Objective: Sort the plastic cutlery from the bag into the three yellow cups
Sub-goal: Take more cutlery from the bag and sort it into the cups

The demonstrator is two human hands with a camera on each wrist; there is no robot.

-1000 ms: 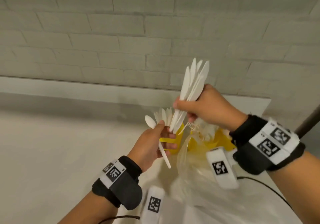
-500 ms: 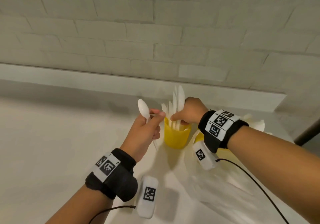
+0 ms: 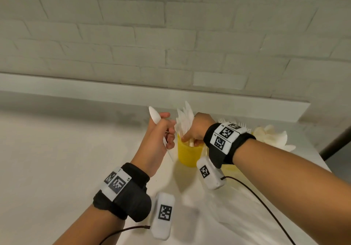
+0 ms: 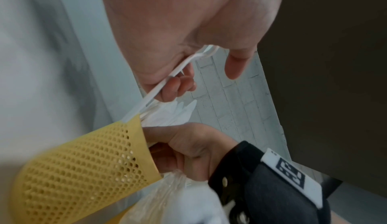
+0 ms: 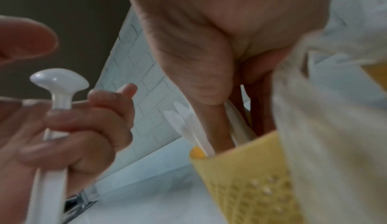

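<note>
A yellow mesh cup [image 3: 188, 154] stands on the white table [image 3: 57, 168] with several white plastic knives [image 3: 185, 118] upright in it. My right hand [image 3: 197, 129] is at the cup's rim, its fingers curled round the knives' handles inside the cup [image 5: 247, 178]. Just left of the cup, my left hand [image 3: 163, 130] grips a white spoon [image 3: 154, 114] with its bowl up. The right wrist view shows the spoon [image 5: 59, 80] with a second white handle beside it. The clear plastic bag [image 3: 237, 206] lies crumpled under my right forearm.
Behind my right wrist stand white forks [image 3: 234, 124] and, further right, a cluster of white spoons [image 3: 271, 136]; their cups are mostly hidden. A brick wall [image 3: 171, 45] with a ledge backs the table. The table's right edge [image 3: 321, 155] is close.
My right hand came down from above the cups and lowered its bundle of knives into the left cup. My left hand turned the spoon bowl-up and stayed beside the cup.
</note>
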